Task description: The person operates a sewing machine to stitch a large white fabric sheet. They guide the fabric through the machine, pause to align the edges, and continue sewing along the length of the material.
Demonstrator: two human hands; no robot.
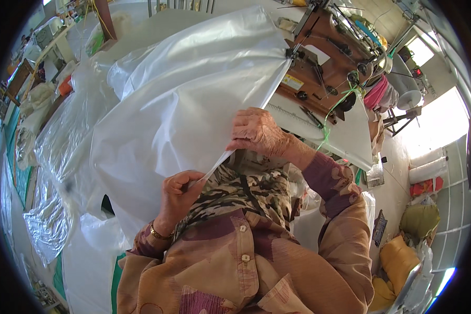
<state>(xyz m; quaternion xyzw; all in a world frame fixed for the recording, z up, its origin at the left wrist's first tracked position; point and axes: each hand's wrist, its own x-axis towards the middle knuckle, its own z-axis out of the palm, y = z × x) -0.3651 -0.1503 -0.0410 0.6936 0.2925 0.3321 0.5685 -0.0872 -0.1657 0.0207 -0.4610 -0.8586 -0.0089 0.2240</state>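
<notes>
The white plastic sheet [193, 104], left of the counter [345, 137], looks light, limp and slippery, best pinched along an edge; the left hand [178, 198] pinches its near edge, the right hand [259, 131] closed on it farther right.

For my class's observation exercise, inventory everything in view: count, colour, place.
plastic sheet: one, whitish, centre
crumpled plastic: uncounted, clear, left
machine: one, brown, upper right
rolls: two, white, far right
bag: one, red, below rolls
sack: one, olive, lower right
bundles: uncounted, yellow, lower right
small clutter: uncountable, mixed, background
camouflage garment: one, brown-green, lap
shirt: one, tan-purple, bottom centre
bracelet: one, gold, left wrist
left hand: one, bare, pinching sheet edge
right hand: one, bare, pinching sheet edge
</notes>
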